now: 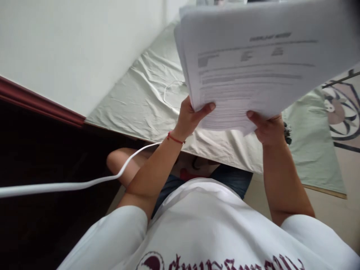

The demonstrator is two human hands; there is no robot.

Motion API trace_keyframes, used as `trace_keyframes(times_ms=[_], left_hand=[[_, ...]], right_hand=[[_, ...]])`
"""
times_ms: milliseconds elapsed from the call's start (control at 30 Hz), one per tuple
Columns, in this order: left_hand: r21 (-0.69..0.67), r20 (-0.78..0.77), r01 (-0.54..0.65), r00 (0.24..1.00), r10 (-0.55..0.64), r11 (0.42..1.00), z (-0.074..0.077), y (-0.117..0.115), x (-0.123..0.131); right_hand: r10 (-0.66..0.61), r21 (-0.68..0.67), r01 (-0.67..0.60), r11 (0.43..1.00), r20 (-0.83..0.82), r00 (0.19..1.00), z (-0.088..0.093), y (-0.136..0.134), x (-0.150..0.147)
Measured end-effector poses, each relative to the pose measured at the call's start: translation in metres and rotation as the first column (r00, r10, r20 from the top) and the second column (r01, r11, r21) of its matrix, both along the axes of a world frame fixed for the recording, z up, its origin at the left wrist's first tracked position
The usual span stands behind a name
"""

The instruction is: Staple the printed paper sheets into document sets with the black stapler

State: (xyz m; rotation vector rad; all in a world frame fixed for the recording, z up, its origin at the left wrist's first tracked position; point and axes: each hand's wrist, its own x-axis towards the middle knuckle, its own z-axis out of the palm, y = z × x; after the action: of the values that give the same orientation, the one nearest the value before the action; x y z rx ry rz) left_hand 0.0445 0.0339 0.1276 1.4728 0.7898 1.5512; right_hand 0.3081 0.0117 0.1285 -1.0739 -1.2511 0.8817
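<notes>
A thick stack of printed paper sheets (253, 63) is held up in front of me, above the cloth-covered table. My left hand (192, 116) grips its lower left corner, thumb lying on the top page and the other fingers hidden underneath. At the lower right edge, my right hand (267, 125) holds the same stack, again with the thumb on top and the fingers behind. The sheets' edges are slightly uneven at the left. Lines of print cover the front page, too blurred to read.
A pale, creased cloth (135, 97) covers the table. A white cable (84, 184) runs from the left towards the table's near edge, and a thin white loop (165, 93) lies on the cloth. A white wall (70, 45) stands at left. Small dark objects (287, 133) show beside my right wrist.
</notes>
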Motion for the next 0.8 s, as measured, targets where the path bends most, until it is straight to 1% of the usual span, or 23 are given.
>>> trace_keyframes(times_ms=[67,100,200,267,333,433,533,600,733,800], left_hand=[[-0.030,-0.065,0.015,0.998,-0.017,0.999,0.001,0.001,-0.005],[-0.062,-0.097,0.026,0.995,-0.032,0.998,-0.003,0.001,-0.007],[-0.147,-0.174,0.071,0.980,-0.096,0.987,-0.019,-0.002,-0.011],[-0.149,-0.184,0.079,0.977,-0.106,0.986,-0.027,-0.005,-0.011],[-0.153,-0.183,0.078,0.977,-0.106,0.985,-0.029,-0.006,-0.011],[-0.195,-0.208,0.096,0.968,-0.137,0.976,-0.023,-0.006,-0.009],[-0.199,-0.250,0.092,0.958,-0.141,0.976,-0.019,-0.007,-0.010],[-0.213,-0.245,0.083,0.960,-0.136,0.974,-0.022,-0.007,-0.010],[-0.260,-0.182,0.066,0.976,-0.116,0.963,-0.033,-0.012,-0.007],[-0.240,-0.188,0.058,0.976,-0.105,0.969,-0.034,-0.017,-0.007]], right_hand=[[0.055,-0.006,-0.054,0.999,0.049,0.997,-0.002,0.003,0.003],[0.085,-0.027,-0.083,0.996,0.070,0.994,-0.007,0.004,0.006],[0.148,-0.077,-0.141,0.987,0.105,0.983,-0.025,0.008,0.018],[0.156,-0.082,-0.149,0.985,0.088,0.984,-0.034,0.010,0.027],[0.139,-0.102,-0.133,0.986,0.057,0.989,-0.039,0.012,0.032],[0.107,-0.147,-0.097,0.984,0.057,0.993,-0.038,0.013,0.035],[0.110,-0.113,-0.102,0.988,0.062,0.992,-0.032,0.011,0.032],[0.141,-0.100,-0.135,0.986,0.057,0.988,-0.030,0.011,0.029],[0.240,-0.171,-0.223,0.960,0.085,0.967,-0.030,0.010,0.022],[0.238,-0.175,-0.221,0.959,0.084,0.968,-0.029,0.007,0.022]])
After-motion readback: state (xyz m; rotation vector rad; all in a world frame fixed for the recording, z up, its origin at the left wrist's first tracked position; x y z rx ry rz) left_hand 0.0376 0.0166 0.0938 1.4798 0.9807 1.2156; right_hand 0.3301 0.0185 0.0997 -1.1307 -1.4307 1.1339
